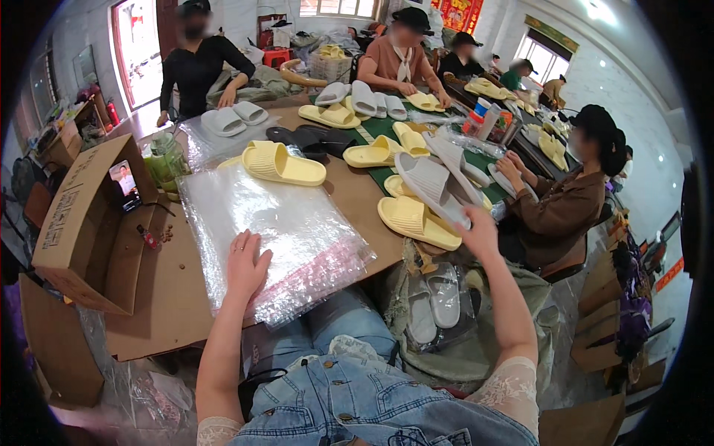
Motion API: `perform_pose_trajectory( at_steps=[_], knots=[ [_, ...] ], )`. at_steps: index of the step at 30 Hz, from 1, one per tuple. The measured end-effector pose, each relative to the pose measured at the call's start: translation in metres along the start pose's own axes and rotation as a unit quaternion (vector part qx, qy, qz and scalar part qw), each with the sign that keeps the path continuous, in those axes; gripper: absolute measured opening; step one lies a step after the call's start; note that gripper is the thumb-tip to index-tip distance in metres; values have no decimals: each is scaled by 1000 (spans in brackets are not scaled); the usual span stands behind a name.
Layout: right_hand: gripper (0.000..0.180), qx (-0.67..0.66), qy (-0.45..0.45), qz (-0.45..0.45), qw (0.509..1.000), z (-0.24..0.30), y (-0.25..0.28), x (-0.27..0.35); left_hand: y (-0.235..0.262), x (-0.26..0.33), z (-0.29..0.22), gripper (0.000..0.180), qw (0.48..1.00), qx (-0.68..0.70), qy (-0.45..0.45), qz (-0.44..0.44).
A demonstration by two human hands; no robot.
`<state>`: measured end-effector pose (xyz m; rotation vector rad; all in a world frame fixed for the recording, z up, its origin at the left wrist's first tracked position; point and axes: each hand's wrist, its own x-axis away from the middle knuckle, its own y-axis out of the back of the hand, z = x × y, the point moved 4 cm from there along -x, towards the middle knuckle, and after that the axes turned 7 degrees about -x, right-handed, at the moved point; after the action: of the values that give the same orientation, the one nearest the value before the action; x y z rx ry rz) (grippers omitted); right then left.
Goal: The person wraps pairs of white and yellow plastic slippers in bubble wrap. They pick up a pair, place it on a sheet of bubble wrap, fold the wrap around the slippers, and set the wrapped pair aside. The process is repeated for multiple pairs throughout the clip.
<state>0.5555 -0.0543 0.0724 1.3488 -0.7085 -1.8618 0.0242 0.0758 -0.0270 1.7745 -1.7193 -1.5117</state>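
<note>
Workroom with pale walls (628, 63), co-workers (401, 67) across top of frame. Head view: brown tabletop (152, 301) fills centre. Left hand (247, 264), left of centre, flat on stack of clear bags (253, 201), fingers apart, gripping nothing. Right hand (480, 232), right of centre, pinches end of grey slipper (425, 178). Work looks partly done: grey pair (445, 297) sits bagged within folds of sack (446, 364), lower right; yellow slippers (418, 221), centre, lie unbagged. Cardboard box (78, 215), left, holds phone (124, 184); jar (167, 157), upper left, has greenish contents.
</note>
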Motion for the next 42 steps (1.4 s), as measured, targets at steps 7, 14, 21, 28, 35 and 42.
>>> perform_pose_trajectory(
  at_steps=[7, 14, 21, 28, 35, 42],
  knots=[
    [65, 161, -107, -15, 981, -58, -33, -59, 1, 1, -1, 48, 1000, -1, -2, -13],
    [31, 173, -31, -213, 961, -42, -7, -80, -3, 3, -1, 49, 1000, -1, 0, -24],
    [32, 90, 112, -334, 932, 62, 38, -108, 0, 4, -2, 52, 1000, -24, 7, -15],
    [28, -89, 179, -309, 930, 172, 51, -89, -2, 4, 3, 52, 1000, -10, 9, -13],
    [15, -384, 101, -146, 906, 209, 18, -78, -3, 6, 2, 51, 1000, -7, 21, -16],
    [20, -405, 125, -131, 896, 255, -4, -70, -2, 6, 0, 51, 1000, -19, 18, -12]
  ],
)
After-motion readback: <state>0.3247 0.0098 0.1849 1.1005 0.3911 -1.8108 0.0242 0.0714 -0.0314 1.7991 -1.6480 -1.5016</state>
